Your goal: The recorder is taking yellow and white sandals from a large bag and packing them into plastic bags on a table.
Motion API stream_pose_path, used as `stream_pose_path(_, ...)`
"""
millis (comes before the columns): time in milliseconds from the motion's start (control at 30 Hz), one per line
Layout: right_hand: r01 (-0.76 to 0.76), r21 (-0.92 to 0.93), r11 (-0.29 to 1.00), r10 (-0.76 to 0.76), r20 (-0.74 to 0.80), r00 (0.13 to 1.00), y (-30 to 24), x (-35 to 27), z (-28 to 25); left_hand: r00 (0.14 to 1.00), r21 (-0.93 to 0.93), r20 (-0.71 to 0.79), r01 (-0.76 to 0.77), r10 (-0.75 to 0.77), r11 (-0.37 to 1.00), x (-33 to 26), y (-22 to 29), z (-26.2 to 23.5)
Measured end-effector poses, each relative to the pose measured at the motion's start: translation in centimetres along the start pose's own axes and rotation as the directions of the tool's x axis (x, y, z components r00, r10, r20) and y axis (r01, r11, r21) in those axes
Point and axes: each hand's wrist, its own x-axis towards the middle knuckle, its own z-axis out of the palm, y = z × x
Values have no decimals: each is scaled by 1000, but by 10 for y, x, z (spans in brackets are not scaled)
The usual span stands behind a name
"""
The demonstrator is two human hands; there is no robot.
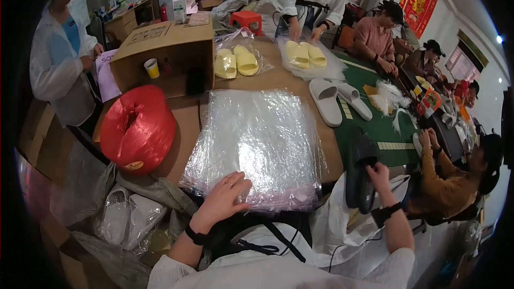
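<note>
A stack of clear plastic bags (262, 128) lies in front of me, its near edge pinkish. My left hand (227, 197) rests on the near left part of this stack, fingers stretched over the film. At the right, my right hand (379, 176) grips a pair of black slide slippers (360, 155) by their side. The slippers are upended, beside the table's right part and above a white sack (334, 222). Grey slide slippers (338, 100) lie beyond the bags on the right.
A red roll of plastic twine (138, 128) and an open cardboard box (166, 48) stand on the left. Bagged yellow slippers (235, 63) lie at the back, where a co-worker handles another yellow pair (305, 54). Several people sit along the right. Bagged pale slippers (131, 217) lie lower left.
</note>
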Motion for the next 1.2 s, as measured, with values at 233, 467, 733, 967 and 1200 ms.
stream_pose_path(233, 23, 690, 724, 5, -38, 999, -121, -106, 3, 995, 94, -49, -87, 92, 992, 4, -1, 2)
stream_pose_path(467, 1, 899, 438, 26, -14, 1000, -133, -157, 1, 953, -233, -191, 190, -236, 954, 29, 20, -5)
stream_pose_path(733, 176, 787, 591, -180, -84, 980, -140, -168, -12, 907, -460, 86, 403, -412, 791, 41, 10, 7)
stream_pose_path(967, 112, 845, 522, -74, -86, 994, -133, -170, 0, 946, -616, 31, 272, -322, 739, 37, 9, 17)
stream_pose_path(1200, 93, 804, 587, -112, -34, 993, -128, -168, 1, 959, -476, 51, 269, -278, 837, 46, 25, 2)
